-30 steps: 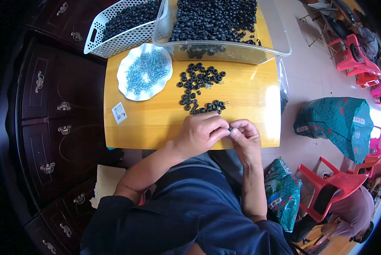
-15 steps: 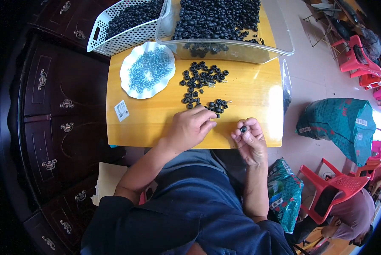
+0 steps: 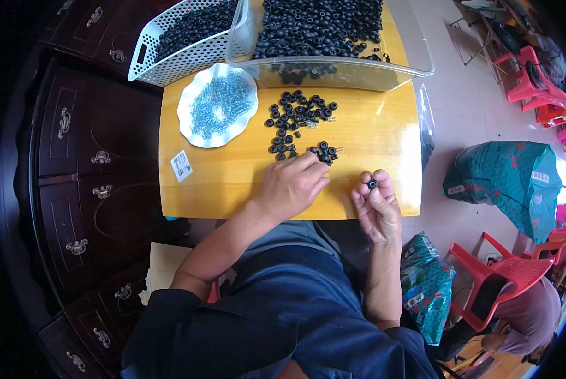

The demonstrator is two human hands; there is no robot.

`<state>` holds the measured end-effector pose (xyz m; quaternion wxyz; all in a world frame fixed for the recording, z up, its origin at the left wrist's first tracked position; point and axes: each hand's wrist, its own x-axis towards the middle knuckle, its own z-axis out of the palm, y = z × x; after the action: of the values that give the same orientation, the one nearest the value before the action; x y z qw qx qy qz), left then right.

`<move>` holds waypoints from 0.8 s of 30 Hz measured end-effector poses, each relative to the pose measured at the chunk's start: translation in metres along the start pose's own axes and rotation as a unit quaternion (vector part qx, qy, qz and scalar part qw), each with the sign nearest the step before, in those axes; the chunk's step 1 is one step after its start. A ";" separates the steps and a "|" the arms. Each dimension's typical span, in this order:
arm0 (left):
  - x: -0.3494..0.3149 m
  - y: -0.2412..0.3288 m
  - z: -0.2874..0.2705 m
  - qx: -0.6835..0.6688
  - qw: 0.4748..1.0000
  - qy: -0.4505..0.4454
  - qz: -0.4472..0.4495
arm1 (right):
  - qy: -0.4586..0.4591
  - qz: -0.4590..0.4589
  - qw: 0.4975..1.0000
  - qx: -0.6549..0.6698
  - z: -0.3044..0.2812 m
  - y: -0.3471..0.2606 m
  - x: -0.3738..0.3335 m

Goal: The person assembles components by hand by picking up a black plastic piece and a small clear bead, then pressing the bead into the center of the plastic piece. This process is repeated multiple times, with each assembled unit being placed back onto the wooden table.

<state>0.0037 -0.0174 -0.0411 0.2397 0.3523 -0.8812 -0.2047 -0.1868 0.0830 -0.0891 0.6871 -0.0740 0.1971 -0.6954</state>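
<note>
My right hand, near the table's right front edge, pinches a small black ring-shaped piece between thumb and fingers. Its round hole faces up. My left hand rests over the table with its fingers curled inward, the fingertips at a small cluster of black pieces. What those fingers hold, if anything, is hidden under them. Beyond the hand, more loose black rings lie scattered on the wooden table. Small clear bits lie among them.
A white scalloped plate holds many clear bluish bits. Behind it stand a white perforated basket and a clear plastic bin, both full of black pieces. A white label lies at left. Teal bags and red chairs stand on the right.
My right hand has moved slightly right and up, and the black ring's hole now shows more plainly. My left hand has shifted a little, its fingers reaching farther onto the small cluster.
</note>
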 end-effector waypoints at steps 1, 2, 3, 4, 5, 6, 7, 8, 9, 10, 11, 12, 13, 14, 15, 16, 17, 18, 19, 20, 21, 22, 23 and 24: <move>0.000 0.000 0.001 0.012 1.000 -0.007 -0.004 | -0.005 -0.002 1.000 0.006 -0.001 0.000 0.000; 0.000 0.000 0.001 0.012 1.000 -0.007 -0.004 | -0.010 -0.005 1.000 0.012 -0.001 -0.001 -0.001; 0.000 0.000 0.002 0.008 1.000 -0.004 -0.009 | -0.009 -0.006 1.000 0.012 -0.002 -0.001 -0.001; 0.000 0.001 0.003 0.004 1.000 0.000 -0.013 | -0.006 -0.004 1.000 0.009 -0.002 -0.001 -0.001; -0.001 0.000 0.003 0.004 1.000 0.000 -0.012 | -0.003 -0.002 1.000 0.006 -0.003 -0.001 -0.001; -0.001 0.000 0.003 0.012 1.000 -0.005 -0.011 | -0.003 -0.003 1.000 0.006 -0.002 -0.001 -0.001; -0.002 -0.001 0.004 0.020 1.000 -0.010 -0.009 | 0.001 0.000 1.000 0.001 -0.001 -0.001 0.000; -0.003 -0.001 0.005 0.021 1.000 -0.010 -0.008 | 0.005 0.004 1.000 -0.005 0.000 -0.001 0.000; -0.004 -0.002 0.006 0.020 1.000 0.000 -0.002 | 0.005 0.003 1.000 -0.004 0.001 -0.001 0.000; -0.005 -0.003 0.007 0.019 1.000 0.010 0.003 | 0.008 0.002 1.000 -0.011 0.003 0.000 0.000; -0.005 -0.002 0.007 0.019 1.000 0.009 0.004 | 0.013 0.002 1.000 -0.018 0.004 0.000 0.000; -0.004 -0.002 0.007 0.017 1.000 0.008 0.008 | 0.013 0.001 1.000 -0.018 0.005 0.000 0.000; -0.003 -0.001 0.007 0.014 1.000 0.007 0.011 | 0.013 -0.002 1.000 -0.019 0.005 0.000 0.000; -0.003 -0.001 0.007 0.015 1.000 0.007 0.012 | 0.012 -0.005 1.000 -0.019 0.006 0.000 0.000; -0.003 -0.001 0.007 0.020 1.000 0.001 0.012 | 0.012 -0.005 1.000 -0.019 0.005 0.000 0.000; -0.003 -0.001 0.006 0.025 1.000 -0.006 0.012 | 0.009 -0.006 1.000 -0.029 0.005 0.000 0.000; -0.003 -0.001 0.007 0.025 1.000 -0.005 0.012 | 0.005 -0.007 0.999 -0.038 0.005 0.000 0.001; -0.002 -0.001 0.007 0.032 0.999 -0.007 0.013 | 0.004 -0.007 0.999 -0.037 0.005 0.000 0.001; -0.002 0.000 0.007 0.038 0.999 -0.008 0.014 | 0.007 -0.006 0.999 -0.041 0.005 0.000 0.001; -0.002 0.000 0.008 0.040 0.999 -0.008 0.014 | 0.009 -0.006 0.999 -0.045 0.006 0.001 0.001; -0.001 0.001 0.008 0.032 0.999 -0.001 0.015 | 0.008 -0.006 0.999 -0.044 0.006 0.001 0.000; -0.001 0.001 0.008 0.025 1.000 0.005 0.016 | 0.010 -0.008 0.999 -0.053 0.007 0.001 0.000; -0.001 0.002 0.006 0.026 0.999 0.004 0.018 | 0.012 -0.013 0.998 -0.061 0.007 0.001 0.000; -0.001 0.005 0.002 -0.005 1.000 0.002 0.007 | 0.012 -0.015 0.998 -0.060 0.007 0.001 0.000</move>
<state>0.0005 -0.0132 -0.0409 0.2450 0.3452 -0.8820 -0.2070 -0.1835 0.0818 -0.0833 0.6686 -0.1095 0.2451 -0.6935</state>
